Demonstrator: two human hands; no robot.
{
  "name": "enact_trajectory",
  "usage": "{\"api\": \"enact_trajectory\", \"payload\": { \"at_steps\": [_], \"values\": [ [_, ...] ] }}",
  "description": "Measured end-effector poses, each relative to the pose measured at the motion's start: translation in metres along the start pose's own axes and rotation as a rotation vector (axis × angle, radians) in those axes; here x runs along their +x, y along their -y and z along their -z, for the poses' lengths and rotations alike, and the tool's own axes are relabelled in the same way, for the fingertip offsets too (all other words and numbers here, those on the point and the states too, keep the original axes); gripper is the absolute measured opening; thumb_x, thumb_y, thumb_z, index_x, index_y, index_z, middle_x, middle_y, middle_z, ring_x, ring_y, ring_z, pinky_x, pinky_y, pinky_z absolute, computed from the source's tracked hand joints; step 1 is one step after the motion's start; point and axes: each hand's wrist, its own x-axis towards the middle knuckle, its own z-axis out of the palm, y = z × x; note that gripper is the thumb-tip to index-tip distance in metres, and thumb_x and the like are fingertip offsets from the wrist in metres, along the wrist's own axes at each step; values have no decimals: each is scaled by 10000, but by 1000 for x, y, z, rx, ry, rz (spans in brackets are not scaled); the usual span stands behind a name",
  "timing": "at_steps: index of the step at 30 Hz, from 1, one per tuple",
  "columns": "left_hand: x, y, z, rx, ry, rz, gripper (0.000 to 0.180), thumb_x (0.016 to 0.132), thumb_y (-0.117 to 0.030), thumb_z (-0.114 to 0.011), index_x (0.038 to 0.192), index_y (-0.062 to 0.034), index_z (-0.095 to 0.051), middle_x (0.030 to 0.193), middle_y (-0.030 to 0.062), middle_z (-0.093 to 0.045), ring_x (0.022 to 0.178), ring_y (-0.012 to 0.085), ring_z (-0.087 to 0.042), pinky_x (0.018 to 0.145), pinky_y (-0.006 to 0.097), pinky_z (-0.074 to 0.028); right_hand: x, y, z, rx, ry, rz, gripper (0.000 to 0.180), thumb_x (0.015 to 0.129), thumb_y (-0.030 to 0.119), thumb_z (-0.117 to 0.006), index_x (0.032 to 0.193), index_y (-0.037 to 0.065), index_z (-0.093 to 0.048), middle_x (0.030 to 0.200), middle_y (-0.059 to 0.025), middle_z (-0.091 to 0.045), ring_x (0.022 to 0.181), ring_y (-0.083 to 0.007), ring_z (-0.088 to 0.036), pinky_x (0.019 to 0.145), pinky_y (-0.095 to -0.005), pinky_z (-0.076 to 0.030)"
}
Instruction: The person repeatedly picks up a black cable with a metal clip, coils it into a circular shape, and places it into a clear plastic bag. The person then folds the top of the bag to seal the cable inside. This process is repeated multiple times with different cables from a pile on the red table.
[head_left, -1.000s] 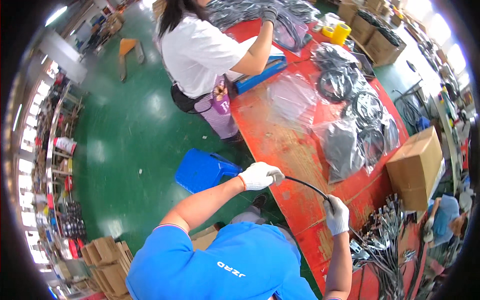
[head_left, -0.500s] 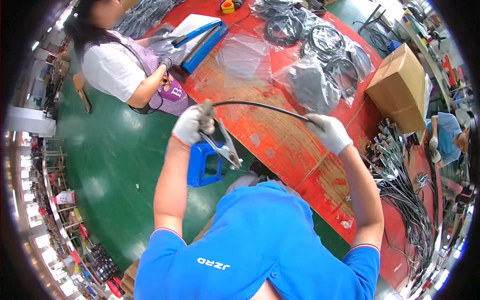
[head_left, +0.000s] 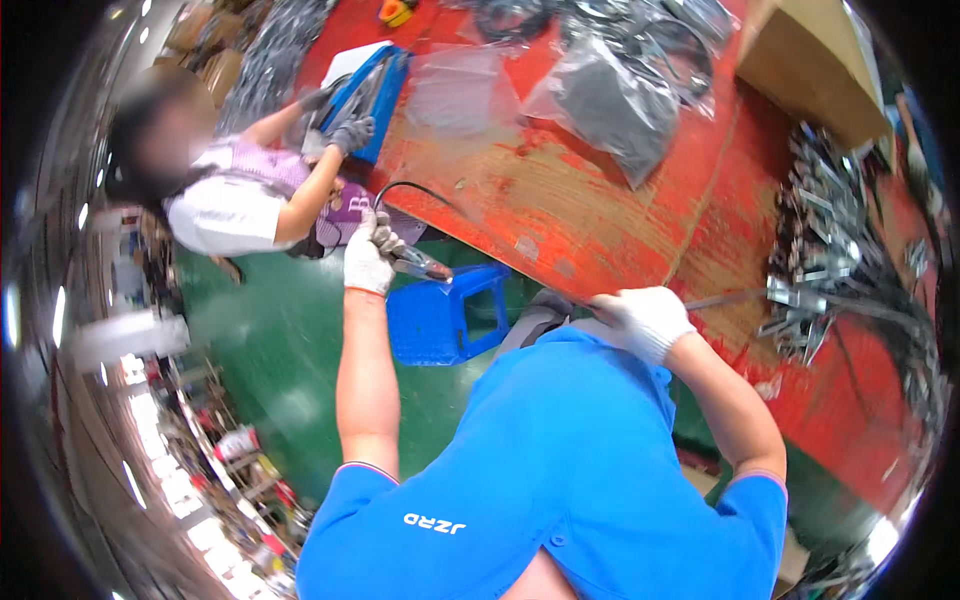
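My left hand point(head_left: 366, 262), in a white glove, is closed round a metal spring clamp point(head_left: 428, 266) whose jaw end points right, over the blue stool. A black cable point(head_left: 418, 187) rises from that hand, arcs over the table's near edge and blurs out toward the right. My right hand point(head_left: 648, 322), also gloved, is curled with its fingers pressed together in front of my shirt at the table edge. A dark length of cable point(head_left: 722, 298) shows just beyond it on the right. The fingertips are smeared by motion, and the cable inside them is mostly hidden.
The worn red table point(head_left: 570, 210) carries clear plastic bags point(head_left: 465, 88), a bagged dark item point(head_left: 620, 100), a cardboard box point(head_left: 815, 65) and a pile of clamps with cables point(head_left: 825, 240). A co-worker point(head_left: 240, 200) handles a blue tool point(head_left: 385, 105). A blue stool point(head_left: 430, 320) stands below.
My right hand has come down and nearer to my body, drawing along the cable. The clamp in my left hand has turned to point right. The head view has shifted; the co-worker's hands moved on the blue tool.
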Motion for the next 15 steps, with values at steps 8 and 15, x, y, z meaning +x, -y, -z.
{"api": "enact_trajectory", "payload": {
  "at_steps": [8,15],
  "values": [
    [-14,38,-106,403,310,-33,358,1078,-408,-576,936,-83,-623,640,-21,-501,570,138,-520,576,313,-466,43,30,48,326,-103,311,237,897,316,-639,1019,177,-788,900,-150,-750,839,-374,-722,763,-496,-575],
    [-57,66,-154,730,410,34,384,1077,-437,-570,989,-67,-621,730,29,-620,630,152,-600,649,317,-524,85,8,82,173,-521,280,223,881,328,-651,844,130,-747,766,-155,-704,762,-375,-705,669,-520,-549]
  ]
}}
